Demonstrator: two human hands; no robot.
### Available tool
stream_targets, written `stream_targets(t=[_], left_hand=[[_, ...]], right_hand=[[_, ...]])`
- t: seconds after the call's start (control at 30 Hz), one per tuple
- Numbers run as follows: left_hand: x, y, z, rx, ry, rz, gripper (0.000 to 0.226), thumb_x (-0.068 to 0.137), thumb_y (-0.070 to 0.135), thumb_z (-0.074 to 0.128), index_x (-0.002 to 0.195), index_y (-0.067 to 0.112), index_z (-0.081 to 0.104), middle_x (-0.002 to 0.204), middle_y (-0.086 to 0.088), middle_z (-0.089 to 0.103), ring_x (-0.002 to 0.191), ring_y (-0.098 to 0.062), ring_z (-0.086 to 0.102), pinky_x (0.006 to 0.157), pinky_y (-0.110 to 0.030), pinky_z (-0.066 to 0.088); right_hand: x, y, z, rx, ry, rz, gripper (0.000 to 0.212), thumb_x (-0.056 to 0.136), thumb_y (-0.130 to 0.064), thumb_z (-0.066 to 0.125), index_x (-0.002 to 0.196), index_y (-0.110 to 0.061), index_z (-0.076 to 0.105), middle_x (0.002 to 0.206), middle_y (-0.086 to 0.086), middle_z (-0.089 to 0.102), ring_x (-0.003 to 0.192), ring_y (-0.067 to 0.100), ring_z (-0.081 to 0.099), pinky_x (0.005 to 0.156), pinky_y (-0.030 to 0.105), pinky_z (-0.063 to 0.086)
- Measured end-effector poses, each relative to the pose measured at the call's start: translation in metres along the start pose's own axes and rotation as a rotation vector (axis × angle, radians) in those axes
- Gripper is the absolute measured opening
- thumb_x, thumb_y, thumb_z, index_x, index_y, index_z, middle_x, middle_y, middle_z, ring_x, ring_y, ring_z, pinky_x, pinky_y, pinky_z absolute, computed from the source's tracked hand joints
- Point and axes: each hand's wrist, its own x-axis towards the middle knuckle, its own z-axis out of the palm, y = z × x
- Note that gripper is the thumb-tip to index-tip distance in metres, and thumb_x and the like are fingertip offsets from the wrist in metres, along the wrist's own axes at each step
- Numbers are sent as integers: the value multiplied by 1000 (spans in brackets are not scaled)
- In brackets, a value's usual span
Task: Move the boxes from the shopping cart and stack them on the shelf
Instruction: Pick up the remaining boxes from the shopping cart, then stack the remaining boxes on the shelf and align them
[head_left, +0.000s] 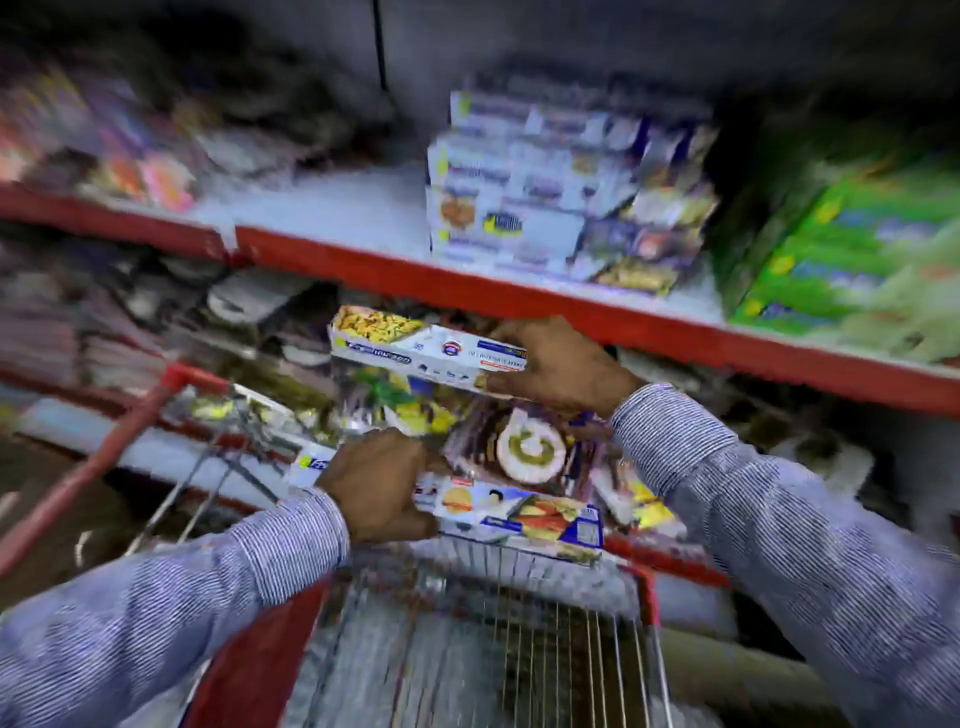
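Right hand (558, 364) closed round one end of a long white box (426, 347), held just under the red shelf edge (519, 301) — above the shopping cart (467, 597). Left hand (379, 486) clamped on a second box (519, 514) lying at the cart's near rim. Stacked boxes (550, 192) already on the shelf (blurred). Striped sleeves (779, 493).

Boxes (428, 347) are seen as glossy printed cardboard. Cart (519, 639) is made of shiny metal wire w/ red plastic trim. Sleeves (779, 493) are woven striped cloth, matt. Shelf edge (519, 293) is painted red, smooth.
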Motion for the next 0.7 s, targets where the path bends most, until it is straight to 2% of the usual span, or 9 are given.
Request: stream_targets(t=[0.03, 0.1, 0.17, 0.27, 0.37, 0.47, 0.53, 0.6, 0.7], left_hand=[[4, 5, -25, 4, 42, 4, 76, 47, 70, 51, 113, 37, 67, 104, -2, 75, 102, -27, 68, 82, -33, 53], [14, 15, -69, 18, 109, 17, 67, 53, 69, 62, 111, 36, 68, 104, -2, 74, 102, -26, 67, 82, -32, 51], [23, 25, -101, 25, 141, 25, 57, 62, 56, 77, 114, 36, 68, 110, -3, 72, 107, -26, 64, 86, -31, 48], [39, 38, -146, 55, 213, 49, 56, 67, 48, 80, 119, 33, 66, 120, -1, 70, 114, -24, 61, 91, -29, 45], [57, 44, -176, 23, 225, 62, 55, 69, 42, 80, 121, 34, 65, 124, -1, 67, 115, -23, 59, 93, -30, 45], [73, 49, -193, 23, 234, 93, 56, 67, 41, 81, 120, 34, 67, 126, 3, 66, 117, -21, 58, 94, -29, 45], [86, 48, -199, 30, 254, 104, 56, 66, 43, 80, 120, 34, 67, 124, 8, 67, 114, -19, 58, 92, -27, 45], [98, 46, -203, 32, 274, 109, 57, 63, 47, 80, 118, 36, 68, 120, 13, 68, 111, -16, 59, 89, -26, 46], [116, 43, -210, 45, 275, 128, 58, 63, 48, 79, 119, 36, 68, 118, 13, 69, 109, -16, 59, 88, -28, 47]], right_hand=[[5, -4, -24, 6, 26, 3, 51, 78, -54, 62, 112, -16, 65, 110, 10, 73, 99, 26, 68, 83, 39, 54], [12, -11, -65, -12, 88, 7, 57, 75, -57, 59, 112, -14, 66, 112, 12, 72, 102, 29, 66, 86, 43, 53], [20, -15, -96, -62, 123, -34, 52, 78, -52, 64, 106, -9, 67, 105, 16, 70, 99, 32, 63, 84, 44, 49], [30, -17, -144, -120, 190, -21, 41, 85, -39, 69, 105, -3, 65, 100, 20, 64, 97, 32, 56, 80, 40, 39], [40, -9, -173, -77, 226, 0, 38, 83, -36, 70, 108, -7, 68, 104, 20, 67, 99, 32, 59, 83, 38, 45], [54, 8, -185, -20, 237, 54, 27, 85, -27, 69, 103, -8, 71, 102, 18, 72, 96, 31, 67, 84, 42, 51], [64, 21, -190, 3, 241, 102, 31, 89, -25, 66, 116, -9, 67, 119, 19, 69, 109, 32, 65, 93, 39, 51], [74, 34, -192, -3, 200, 174, 46, 93, -28, 63, 135, -10, 55, 142, 15, 54, 128, 30, 54, 105, 35, 43], [92, 53, -193, 16, 148, 254, 51, 94, -31, 61, 139, -9, 50, 150, 16, 44, 134, 32, 46, 111, 42, 40]])
